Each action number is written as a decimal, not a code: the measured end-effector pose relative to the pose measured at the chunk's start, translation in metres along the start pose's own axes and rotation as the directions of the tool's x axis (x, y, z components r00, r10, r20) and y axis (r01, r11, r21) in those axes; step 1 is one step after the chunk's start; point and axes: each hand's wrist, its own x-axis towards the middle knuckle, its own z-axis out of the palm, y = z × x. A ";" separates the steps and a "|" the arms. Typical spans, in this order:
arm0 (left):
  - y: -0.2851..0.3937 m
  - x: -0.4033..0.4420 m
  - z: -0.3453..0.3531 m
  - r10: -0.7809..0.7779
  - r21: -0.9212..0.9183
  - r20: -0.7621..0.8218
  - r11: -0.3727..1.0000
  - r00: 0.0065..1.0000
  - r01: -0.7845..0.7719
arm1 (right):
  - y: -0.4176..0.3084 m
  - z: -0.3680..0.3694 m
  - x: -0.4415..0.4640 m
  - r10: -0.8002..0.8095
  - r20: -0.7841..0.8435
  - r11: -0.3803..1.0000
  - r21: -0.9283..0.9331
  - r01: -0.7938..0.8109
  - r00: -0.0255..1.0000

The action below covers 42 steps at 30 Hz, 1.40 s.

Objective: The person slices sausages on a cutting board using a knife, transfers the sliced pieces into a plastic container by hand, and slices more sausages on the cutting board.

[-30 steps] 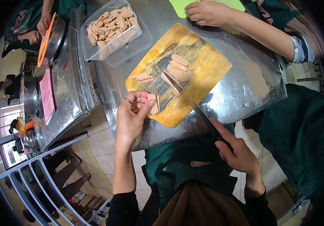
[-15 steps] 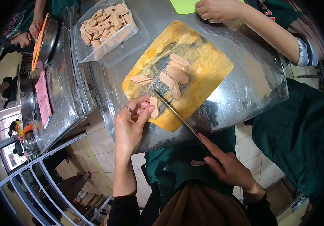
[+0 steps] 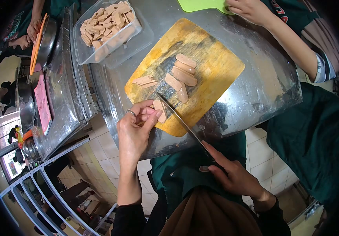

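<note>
My left hand (image 3: 135, 125) pinches a flat, pinkish-beige sausage piece (image 3: 160, 111) between thumb and fingers near the front-left edge of a worn yellow cutting board (image 3: 213, 78). My right hand (image 3: 232, 173) is wrapped round the handle of a knife (image 3: 182, 122). The blade slants up and left over the board, close beside the held piece; I cannot tell if they touch. Further up the board rest several cut sausage pieces (image 3: 184, 74). Thin slices (image 3: 145, 81) lie in a small group on the left.
A clear plastic tub (image 3: 83, 59) heaped with cut sausage (image 3: 106, 23) stands at the back left on the metal table (image 3: 264, 92). Across the table, another person's hand (image 3: 252, 11) is at a green board (image 3: 201, 5). On the left, someone holds an orange board (image 3: 38, 45) by a metal bowl.
The held piece has tilted slightly, and the knife has shifted a little to the left beside it. The other person's hand across the table has moved right along the green board.
</note>
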 end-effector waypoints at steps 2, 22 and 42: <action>0.004 -0.002 0.005 -0.012 -0.047 -0.002 0.999 1.000 0.012 | -0.003 -0.004 0.005 0.052 0.038 0.998 0.018 -0.052 0.998; 0.001 -0.006 0.013 0.042 0.023 -0.023 0.999 0.999 -0.042 | -0.006 -0.016 0.012 0.025 0.031 0.998 -0.051 -0.024 0.999; 0.012 -0.008 0.015 -0.030 -0.012 -0.038 1.000 0.999 0.029 | -0.015 -0.008 0.007 -0.100 -0.122 0.988 -0.132 0.083 0.987</action>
